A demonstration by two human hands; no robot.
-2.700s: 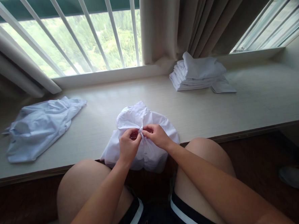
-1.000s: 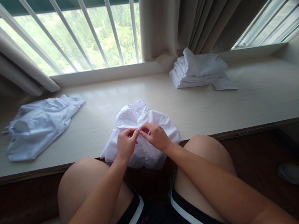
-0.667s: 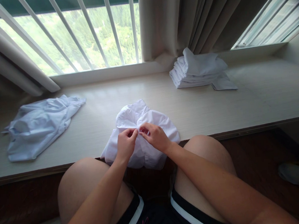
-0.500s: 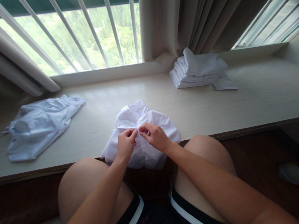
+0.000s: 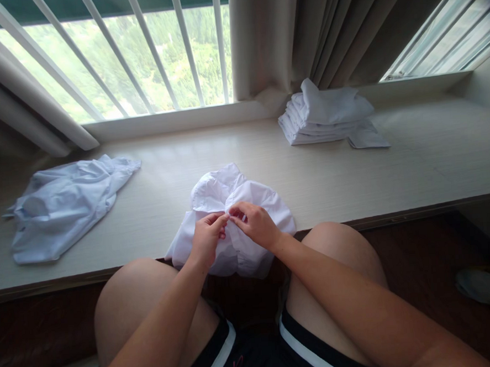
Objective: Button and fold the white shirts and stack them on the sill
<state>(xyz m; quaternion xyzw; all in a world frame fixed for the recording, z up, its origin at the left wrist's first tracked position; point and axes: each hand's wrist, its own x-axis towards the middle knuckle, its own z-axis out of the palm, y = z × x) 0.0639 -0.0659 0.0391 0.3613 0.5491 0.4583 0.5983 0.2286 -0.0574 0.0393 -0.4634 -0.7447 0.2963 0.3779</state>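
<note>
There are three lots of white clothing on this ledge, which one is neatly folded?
The folded stack at the back right, by the curtain. The crumpled garment at far left lies loose, and the white shirt in the middle is bunched under both hands.

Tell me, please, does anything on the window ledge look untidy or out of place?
Yes: the pale blue shirt lies crumpled at the ledge's left end, unlike the neatly folded stack by the curtain.

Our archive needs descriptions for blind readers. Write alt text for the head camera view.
A seated person's left hand and right hand pinch the front of a white shirt at the near edge of a pale window ledge. A crumpled light blue shirt lies to the left, and a stack of folded white shirts sits far right by the curtain.
</note>
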